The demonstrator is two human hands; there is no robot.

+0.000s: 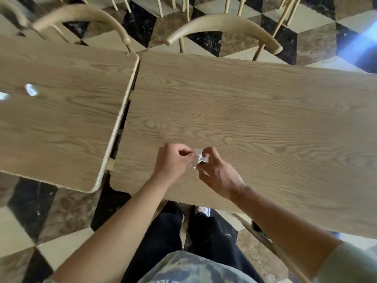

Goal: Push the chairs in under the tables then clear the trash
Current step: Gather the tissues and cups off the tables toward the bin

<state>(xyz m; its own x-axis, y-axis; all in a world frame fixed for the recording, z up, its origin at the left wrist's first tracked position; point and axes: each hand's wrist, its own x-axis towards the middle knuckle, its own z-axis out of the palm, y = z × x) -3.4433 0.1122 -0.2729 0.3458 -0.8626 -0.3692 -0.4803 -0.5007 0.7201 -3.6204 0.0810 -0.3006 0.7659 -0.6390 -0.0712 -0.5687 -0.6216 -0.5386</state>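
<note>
Two light wooden tables stand side by side, the right table (255, 111) in front of me and the left table (61, 111) beside it. My left hand (173, 162) and my right hand (216, 174) meet over the right table's near edge, both pinching a small crumpled clear wrapper (201, 159). Two more bits of crumpled clear trash lie on the left table, one (31, 89) further in and one (3, 96) at the frame's left edge. Beyond the far edge, the curved backs of two pale wooden chairs (222, 24) (81, 16) stand close to the tables.
A narrow gap (124, 117) separates the two tables. The floor is a black, beige and brown cube-pattern tile (30, 221). More chair legs (163, 5) show at the top. A chair frame (257, 231) sits under the right table near my legs.
</note>
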